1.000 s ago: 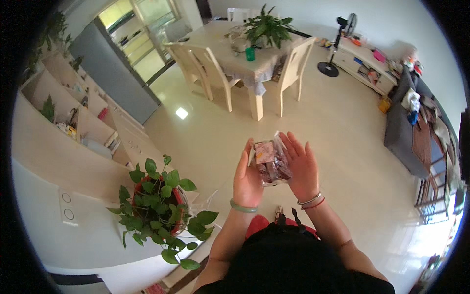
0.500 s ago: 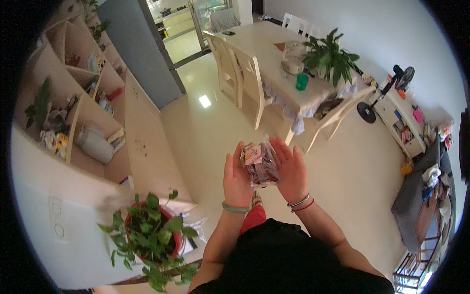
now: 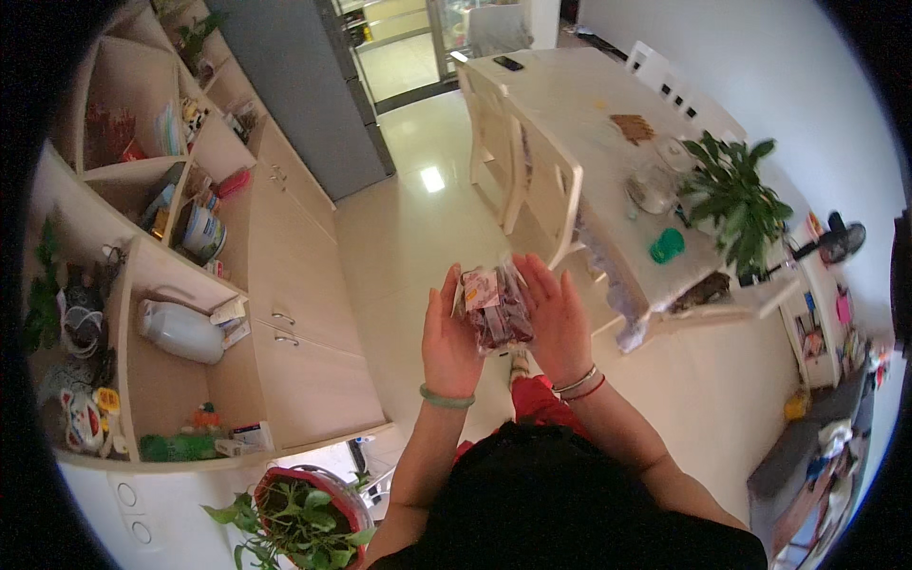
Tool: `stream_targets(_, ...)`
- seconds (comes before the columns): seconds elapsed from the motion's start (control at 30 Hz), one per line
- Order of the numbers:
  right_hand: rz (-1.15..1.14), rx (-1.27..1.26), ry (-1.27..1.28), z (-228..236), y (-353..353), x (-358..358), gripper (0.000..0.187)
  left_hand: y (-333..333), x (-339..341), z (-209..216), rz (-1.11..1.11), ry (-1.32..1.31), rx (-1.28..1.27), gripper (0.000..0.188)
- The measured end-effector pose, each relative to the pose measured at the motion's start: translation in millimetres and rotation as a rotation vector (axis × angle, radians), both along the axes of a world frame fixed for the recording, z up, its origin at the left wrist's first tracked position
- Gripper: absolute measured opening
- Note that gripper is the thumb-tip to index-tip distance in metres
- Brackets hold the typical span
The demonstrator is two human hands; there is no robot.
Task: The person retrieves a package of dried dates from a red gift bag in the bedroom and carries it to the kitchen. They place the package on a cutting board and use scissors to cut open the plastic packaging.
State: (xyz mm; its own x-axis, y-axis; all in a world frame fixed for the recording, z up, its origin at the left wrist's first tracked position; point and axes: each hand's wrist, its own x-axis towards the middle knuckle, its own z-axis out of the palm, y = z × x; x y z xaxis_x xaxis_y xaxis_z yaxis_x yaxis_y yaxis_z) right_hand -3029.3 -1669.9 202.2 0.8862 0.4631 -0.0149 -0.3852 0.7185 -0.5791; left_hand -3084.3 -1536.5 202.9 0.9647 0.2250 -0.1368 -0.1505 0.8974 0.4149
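Observation:
A clear plastic packet [image 3: 494, 318] of dark reddish-brown pieces, with a pale pink label at its upper left, is held up in front of me. My left hand [image 3: 452, 337] supports its left side, the fingers stretched upward along the edge. Against the right side rests my right hand [image 3: 559, 328], palm turned in and fingers extended. A pale green bangle [image 3: 446, 397] circles my left wrist. On my right wrist are a silver bangle and a red string [image 3: 581, 388].
Left stands a shelf cabinet [image 3: 313, 370] with several items, a grey refrigerator [image 3: 304, 104] beyond it. A potted plant [image 3: 304, 518] is at lower left. To the right, a dining table [image 3: 560, 85] holds a green cup [image 3: 667, 246] and a leafy plant [image 3: 736, 199]; chairs [image 3: 551, 185] stand alongside.
My view has shifted forward and toward the left, so the cabinet shows larger and the table sits farther right. Both hands still hold the packet between them.

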Motion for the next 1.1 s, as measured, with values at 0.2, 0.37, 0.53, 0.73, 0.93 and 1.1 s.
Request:
stream_targets(0.2,0.076,0.010,-0.008,-13,71,137,0.064,67,127,-10,0.060,-0.009,0.024,0.046)
stream_targets(0.37,0.126,-0.007,-0.043,1,138,257,0.065,128,241,6,0.140,-0.027,0.017,0.044)
stream_targets(0.53,0.131,0.044,-0.021,12,191,369,0.062,177,352,15,0.149,-0.060,0.003,0.044)
stream_targets(0.73,-0.054,0.015,-0.004,0,218,490,0.060,214,490,6,-0.037,-0.077,-0.009,0.045)
stream_targets(0.93,-0.272,0.045,0.085,-7,245,597,0.060,249,628,-3,-0.270,-0.014,-0.031,0.044)
stream_targets(1.1,-0.397,0.032,0.106,-7,276,674,0.058,280,725,-2,-0.380,0.025,0.028,0.045)
